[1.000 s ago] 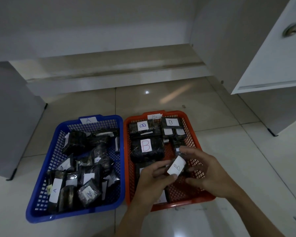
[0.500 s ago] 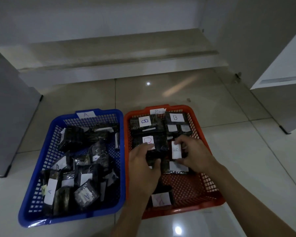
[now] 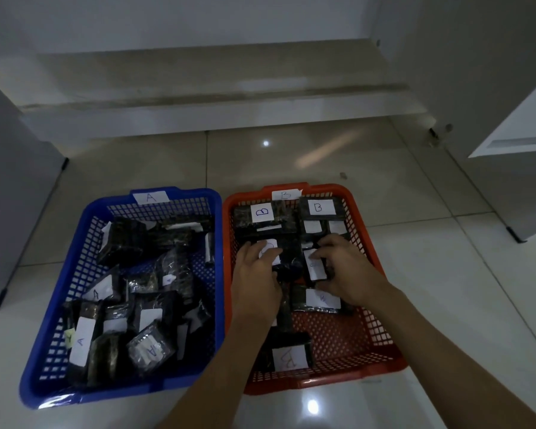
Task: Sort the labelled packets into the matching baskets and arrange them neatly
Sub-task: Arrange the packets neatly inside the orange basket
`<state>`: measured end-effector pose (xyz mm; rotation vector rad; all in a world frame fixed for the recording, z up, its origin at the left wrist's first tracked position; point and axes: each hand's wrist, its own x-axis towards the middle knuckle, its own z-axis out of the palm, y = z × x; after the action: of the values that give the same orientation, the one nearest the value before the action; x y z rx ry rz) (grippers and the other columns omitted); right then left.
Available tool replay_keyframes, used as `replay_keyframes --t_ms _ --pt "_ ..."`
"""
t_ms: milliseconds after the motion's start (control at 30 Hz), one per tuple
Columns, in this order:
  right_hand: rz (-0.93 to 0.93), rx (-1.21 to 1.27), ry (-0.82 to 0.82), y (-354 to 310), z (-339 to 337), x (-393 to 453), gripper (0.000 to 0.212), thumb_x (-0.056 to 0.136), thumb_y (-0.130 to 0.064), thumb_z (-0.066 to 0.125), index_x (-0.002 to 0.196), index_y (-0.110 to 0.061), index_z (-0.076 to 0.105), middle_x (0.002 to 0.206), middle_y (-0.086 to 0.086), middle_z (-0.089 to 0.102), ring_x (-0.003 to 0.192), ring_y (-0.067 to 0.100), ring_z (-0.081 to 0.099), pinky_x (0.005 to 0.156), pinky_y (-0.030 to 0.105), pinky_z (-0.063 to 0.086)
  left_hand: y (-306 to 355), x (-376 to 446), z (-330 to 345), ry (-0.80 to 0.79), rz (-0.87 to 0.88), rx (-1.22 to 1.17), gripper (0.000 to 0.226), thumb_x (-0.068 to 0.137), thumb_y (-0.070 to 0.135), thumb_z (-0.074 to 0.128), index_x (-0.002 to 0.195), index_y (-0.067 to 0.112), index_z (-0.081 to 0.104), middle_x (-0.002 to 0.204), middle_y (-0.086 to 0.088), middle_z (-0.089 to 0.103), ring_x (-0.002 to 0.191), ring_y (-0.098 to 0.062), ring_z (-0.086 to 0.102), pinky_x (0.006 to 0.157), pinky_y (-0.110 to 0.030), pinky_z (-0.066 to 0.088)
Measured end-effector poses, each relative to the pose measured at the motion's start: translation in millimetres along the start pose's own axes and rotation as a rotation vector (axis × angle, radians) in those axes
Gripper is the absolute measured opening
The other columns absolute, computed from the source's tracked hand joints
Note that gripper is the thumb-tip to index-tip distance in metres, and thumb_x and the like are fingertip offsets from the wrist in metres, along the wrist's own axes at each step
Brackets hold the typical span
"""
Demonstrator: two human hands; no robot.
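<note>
- My right hand (image 3: 342,267) pinches a B packet (image 3: 314,267) inside the orange basket (image 3: 381,292), mid-row.
- My left hand (image 3: 257,274) rests flat on the neighbouring packet (image 3: 288,261).
- I seat it label-up, edges flush.

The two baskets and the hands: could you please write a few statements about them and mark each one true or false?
1. Both hands are inside the orange basket. True: the left hand and the right hand are both over its packets.
2. The blue basket carries a tag marked B on its far rim. False: its tag reads A.
3. The right hand grips a packet with a white label. True.
4. The orange basket stands to the left of the blue one. False: it stands to its right, the two side by side.
5. The packets in the blue basket are stacked in tidy rows. False: they lie jumbled at mixed angles.
</note>
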<state>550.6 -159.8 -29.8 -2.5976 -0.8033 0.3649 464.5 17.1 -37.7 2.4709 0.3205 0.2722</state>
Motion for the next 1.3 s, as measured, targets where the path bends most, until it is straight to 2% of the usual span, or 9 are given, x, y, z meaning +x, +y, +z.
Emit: replay_keyframes --t_ms 267,400,500,600,700,833,1000,1167,1300 --pt "0.008 -0.101 -0.076 -1 7 -41 0.043 0.076 0.003 0.074 0.114 -0.019 0.075 0.118 -0.003 0.064 0.113 0.015 0.057 0.093 0.028 0.051 -6 3 -5 -0.077 -0.007 -0.037 0.055 0.080 -0.011 0.066 0.126 0.017 0.064 0.140 -0.005 0.053 0.137 -0.020 0.037 0.115 -0.022 0.027" --pt "0.026 -0.074 -0.038 -13 7 -49 0.040 0.077 -0.012 0.081 0.116 -0.020 0.073 0.116 -0.006 0.064 0.108 0.011 0.059 0.093 0.030 0.053 -6 -4 -20 -0.137 0.031 -0.130 0.052 0.083 0.000 0.071 0.130 0.020 0.060 0.141 -0.001 0.051 0.134 -0.012 0.041 0.115 -0.020 0.030" --pt "0.023 0.225 -0.165 -41 6 -60 0.029 0.079 -0.042 0.082 0.102 -0.026 0.075 0.097 -0.017 0.068 0.087 -0.003 0.062 0.078 0.019 0.053 -6 -16 -37 -0.121 0.051 -0.231 0.048 0.084 0.007 0.073 0.128 0.022 0.060 0.130 0.006 0.059 0.117 0.003 0.047 0.100 0.001 0.028" --pt "0.065 0.285 -0.420 -57 17 -65 0.039 0.075 -0.048 0.083 0.106 -0.028 0.072 0.104 -0.014 0.072 0.091 -0.002 0.066 0.084 0.023 0.057 -9 -30 -51 -0.253 -0.056 -0.381 0.048 0.085 0.010 0.074 0.128 0.024 0.059 0.123 0.008 0.064 0.115 -0.002 0.057 0.104 -0.018 0.044" --pt "0.119 0.386 -0.369 -51 18 -69 0.022 0.075 -0.035 0.086 0.088 -0.028 0.069 0.091 -0.012 0.071 0.085 0.002 0.066 0.081 0.025 0.057 -10 -45 -60 -0.407 -0.176 -0.447 0.052 0.082 0.014 0.077 0.128 0.029 0.058 0.118 0.012 0.065 0.113 -0.001 0.059 0.103 -0.029 0.049" --pt "0.256 0.773 -0.225 -45 -4 -83 0.017 0.081 -0.017 0.082 0.088 -0.012 0.067 0.089 0.006 0.075 0.087 0.020 0.073 0.081 0.035 0.060 -3 -66 -64 -0.369 -0.374 -0.605 0.059 0.077 0.020 0.082 0.126 0.037 0.053 0.124 0.013 0.061 0.116 -0.006 0.058 0.102 -0.029 0.049" --pt "0.521 1.310 -0.048 -67 -10 -100 0.015 0.085 -0.002 0.075 0.087 0.001 0.060 0.099 0.023 0.074 0.094 0.031 0.075 0.086 0.045 0.061 43 -92 -47 -0.316 -0.586 -0.925 0.040 0.081 0.015 0.078 0.116 0.024 0.060 0.111 0.003 0.071 0.094 -0.005 0.070 0.074 -0.016 0.054" --pt "0.557 1.013 0.125 -62 -7 -107 0.033 0.081 -0.025 0.083 0.098 -0.009 0.060 0.094 0.003 0.076 0.085 0.015 0.074 0.078 0.035 0.063 54 -89 -31 -0.271 -0.621 -1.027 0.030 0.086 0.009 0.073 0.110 0.025 0.068 0.100 -0.007 0.076 0.094 -0.017 0.073 0.080 -0.029 0.058" --pt "0.219 0.414 0.227 -46 -14 -113 0.090 0.064 -0.032 0.091 0.138 -0.036 0.039 0.132 -0.020 0.047 0.115 -0.002 0.052 0.093 0.012 0.045 47 -72 -26 -0.379 -0.590 -0.960 0.031 0.090 0.009 0.068 0.113 0.030 0.071 0.104 -0.002 0.076 0.100 -0.019 0.071 0.086 -0.032 0.058"
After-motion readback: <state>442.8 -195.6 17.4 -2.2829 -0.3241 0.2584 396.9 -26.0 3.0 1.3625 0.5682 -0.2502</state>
